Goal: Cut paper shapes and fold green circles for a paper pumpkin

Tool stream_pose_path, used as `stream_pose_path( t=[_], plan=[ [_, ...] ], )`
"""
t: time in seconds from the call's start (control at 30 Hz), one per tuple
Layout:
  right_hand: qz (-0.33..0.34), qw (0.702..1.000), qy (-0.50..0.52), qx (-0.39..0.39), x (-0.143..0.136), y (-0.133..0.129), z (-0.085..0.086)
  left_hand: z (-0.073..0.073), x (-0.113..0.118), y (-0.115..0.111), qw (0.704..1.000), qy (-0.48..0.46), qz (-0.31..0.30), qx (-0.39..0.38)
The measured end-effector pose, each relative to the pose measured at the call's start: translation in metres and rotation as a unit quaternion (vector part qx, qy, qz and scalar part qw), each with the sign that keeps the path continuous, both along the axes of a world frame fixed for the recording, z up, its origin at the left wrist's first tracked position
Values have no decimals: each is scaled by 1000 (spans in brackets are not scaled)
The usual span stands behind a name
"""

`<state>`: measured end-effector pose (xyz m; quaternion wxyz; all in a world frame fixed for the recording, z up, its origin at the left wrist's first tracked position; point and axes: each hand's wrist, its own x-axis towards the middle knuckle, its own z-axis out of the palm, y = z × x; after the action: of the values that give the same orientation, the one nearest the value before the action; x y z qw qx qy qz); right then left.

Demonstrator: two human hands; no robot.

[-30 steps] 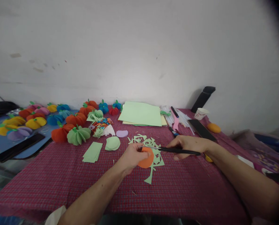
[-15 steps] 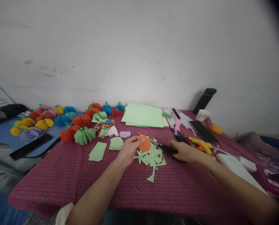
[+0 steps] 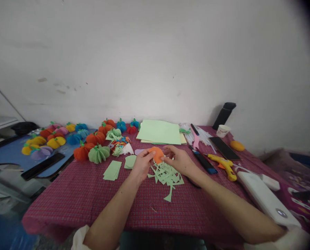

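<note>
My left hand (image 3: 142, 163) pinches the left side of an orange paper circle (image 3: 157, 155) over the middle of the table. At the circle's right edge, my right hand (image 3: 178, 159) has its thumb against the paper, fingers curled in. Light green offcuts (image 3: 168, 175) lie in a heap beneath both hands. Left of them are a small stack of green rounded pieces (image 3: 130, 161), a stack of green rectangles (image 3: 112, 170) and a partly covered purple piece (image 3: 138, 151). The scissors (image 3: 193, 182) rest mostly hidden under my right wrist.
Colourful paper pumpkins (image 3: 95, 138) spread across the left. Green sheets (image 3: 159, 132) lie at the back. On the right are a yellow glue gun (image 3: 224, 163), a dark phone (image 3: 224, 148), a paper cup (image 3: 223, 130), a blue-ended cutter (image 3: 205, 161) and a white device (image 3: 268, 198).
My right hand has let go of the scissors and moved left to the orange circle. My left hand still holds the circle. The view has shifted slightly.
</note>
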<state>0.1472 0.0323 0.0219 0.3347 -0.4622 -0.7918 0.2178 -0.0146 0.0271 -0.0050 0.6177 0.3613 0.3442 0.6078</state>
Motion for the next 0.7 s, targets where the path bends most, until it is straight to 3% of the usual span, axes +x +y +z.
stream_pose_path(
  t=[0.2,0.4,0.57,0.7],
  plan=[
    [15,993,107,-54,-26,19,-4,0,-4,4,994,40,84,62],
    [17,950,280,-136,-33,32,-10,4,-5,2,966,124,200,105],
    [49,917,345,-194,-40,31,-20,4,0,-4,927,253,228,158],
    [73,890,388,-227,-44,27,-19,-1,2,-4,918,278,234,156]
  ],
)
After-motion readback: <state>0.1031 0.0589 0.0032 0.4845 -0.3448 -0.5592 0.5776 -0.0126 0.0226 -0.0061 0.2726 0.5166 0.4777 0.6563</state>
